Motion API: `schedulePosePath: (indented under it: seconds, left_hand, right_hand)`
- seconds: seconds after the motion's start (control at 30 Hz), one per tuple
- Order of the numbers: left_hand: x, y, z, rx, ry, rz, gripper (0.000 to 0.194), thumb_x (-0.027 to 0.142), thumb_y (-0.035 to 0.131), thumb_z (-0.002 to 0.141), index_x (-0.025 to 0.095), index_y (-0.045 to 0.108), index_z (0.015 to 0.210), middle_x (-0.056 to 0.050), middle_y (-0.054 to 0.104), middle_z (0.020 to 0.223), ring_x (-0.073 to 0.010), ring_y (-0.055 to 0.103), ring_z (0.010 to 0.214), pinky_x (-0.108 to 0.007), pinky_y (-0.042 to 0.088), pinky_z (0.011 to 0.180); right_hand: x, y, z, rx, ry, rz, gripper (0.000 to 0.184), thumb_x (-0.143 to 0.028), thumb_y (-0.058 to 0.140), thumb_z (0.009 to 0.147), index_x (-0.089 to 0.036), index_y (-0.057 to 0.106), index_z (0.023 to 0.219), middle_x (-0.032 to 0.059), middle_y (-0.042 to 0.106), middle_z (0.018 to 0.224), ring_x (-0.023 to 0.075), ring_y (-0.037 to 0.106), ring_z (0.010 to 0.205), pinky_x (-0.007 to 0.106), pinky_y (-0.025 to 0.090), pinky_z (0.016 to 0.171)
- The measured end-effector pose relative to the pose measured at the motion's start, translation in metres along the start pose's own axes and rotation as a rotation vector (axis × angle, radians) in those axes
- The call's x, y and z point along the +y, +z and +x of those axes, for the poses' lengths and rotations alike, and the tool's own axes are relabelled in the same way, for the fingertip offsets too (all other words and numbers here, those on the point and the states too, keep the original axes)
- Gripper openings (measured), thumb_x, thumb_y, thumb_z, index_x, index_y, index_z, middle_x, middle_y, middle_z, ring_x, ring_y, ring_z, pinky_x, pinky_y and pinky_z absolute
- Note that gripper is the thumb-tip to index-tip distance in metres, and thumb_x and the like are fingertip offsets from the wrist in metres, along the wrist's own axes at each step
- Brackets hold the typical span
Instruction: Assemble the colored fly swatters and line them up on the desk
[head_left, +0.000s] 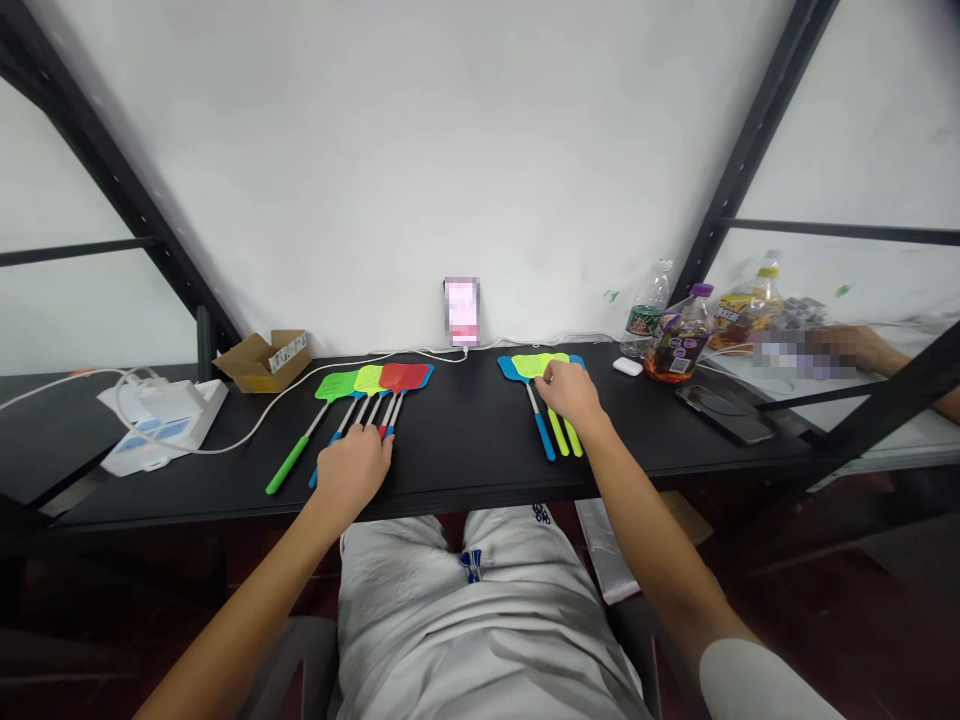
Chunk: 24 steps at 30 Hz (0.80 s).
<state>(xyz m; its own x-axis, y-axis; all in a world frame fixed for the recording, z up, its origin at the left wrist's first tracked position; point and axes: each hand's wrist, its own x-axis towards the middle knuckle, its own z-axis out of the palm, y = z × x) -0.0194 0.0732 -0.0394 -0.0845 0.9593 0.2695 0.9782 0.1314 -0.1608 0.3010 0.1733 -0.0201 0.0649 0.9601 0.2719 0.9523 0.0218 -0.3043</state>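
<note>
Several fly swatters with slim metal shafts lie fanned on the black table [457,440]. In the left bunch are a green swatter [336,386], a yellow one [367,378] and a red one [403,377], with blue edges behind. My left hand [354,465] is closed over the handles there, its fingertips partly hidden; the green handle lies free beside it. On the right, yellow-green swatters [530,366] overlap blue ones [512,370], their blue and yellow handles towards me. My right hand [571,392] is closed on the necks of the yellow-green swatters, with its fingertips partly hidden.
A phone [462,312] leans on the wall with a white cable. At left are an open cardboard box [266,365] and a white power strip [169,420]. At right stand bottles [679,335], a white case [628,367] and a dark phone [724,413]. Another person's arm [885,355] shows beyond the frame.
</note>
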Motion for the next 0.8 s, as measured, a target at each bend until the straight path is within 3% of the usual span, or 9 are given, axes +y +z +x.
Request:
schedulePosePath:
  seconds: [0.2, 0.37, 0.53, 0.63, 0.8]
  left_hand:
    - [0.001, -0.001, 0.0, -0.02, -0.013, 0.007, 0.045, 0.037, 0.034, 0.099, 0.009, 0.069, 0.101, -0.021, 0.067, 0.106, -0.0365, 0.07, 0.091, -0.04, 0.051, 0.071]
    - [0.002, 0.004, -0.002, 0.078, 0.006, 0.016, 0.043, 0.032, 0.029, 0.101, 0.009, 0.065, 0.099, -0.019, 0.065, 0.104, -0.0343, 0.07, 0.085, -0.037, 0.048, 0.063]
    - [0.008, -0.005, -0.012, 0.197, 0.036, 0.024, 0.045, 0.037, 0.027, 0.102, 0.011, 0.064, 0.097, -0.015, 0.063, 0.099, -0.0304, 0.068, 0.08, -0.032, 0.039, 0.056]
    - [0.016, -0.011, -0.02, 0.24, 0.117, -0.02, 0.042, 0.038, 0.031, 0.102, 0.014, 0.064, 0.092, -0.012, 0.063, 0.094, -0.0265, 0.067, 0.078, -0.032, 0.036, 0.056]
    - [0.03, -0.008, -0.032, 0.268, 0.31, -0.119, 0.038, 0.038, 0.035, 0.102, 0.018, 0.063, 0.086, -0.009, 0.063, 0.089, -0.0204, 0.064, 0.074, -0.03, 0.032, 0.056]
  right_hand:
    - [-0.001, -0.001, -0.002, -0.009, -0.024, 0.007, 0.02, -0.032, 0.051, 0.094, -0.017, 0.064, 0.087, 0.0099, 0.066, 0.084, 0.0233, 0.062, 0.082, 0.028, 0.034, 0.062]
    - [-0.002, -0.002, -0.002, 0.012, -0.015, 0.009, 0.02, -0.032, 0.052, 0.093, -0.017, 0.065, 0.09, 0.0105, 0.067, 0.086, 0.0246, 0.063, 0.085, 0.028, 0.035, 0.062]
    - [-0.002, -0.001, -0.001, 0.066, -0.019, 0.061, 0.024, -0.036, 0.051, 0.094, -0.018, 0.066, 0.089, 0.0106, 0.07, 0.088, 0.0244, 0.064, 0.087, 0.028, 0.037, 0.064]
    - [-0.003, -0.003, -0.003, 0.097, -0.093, 0.237, 0.033, -0.044, 0.046, 0.097, -0.019, 0.066, 0.091, 0.007, 0.07, 0.079, 0.0216, 0.065, 0.081, 0.026, 0.039, 0.064]
    - [-0.006, -0.008, -0.008, 0.044, -0.174, 0.654, 0.048, -0.055, 0.031, 0.102, -0.019, 0.062, 0.11, -0.0011, 0.063, 0.057, 0.015, 0.059, 0.053, 0.023, 0.042, 0.057]
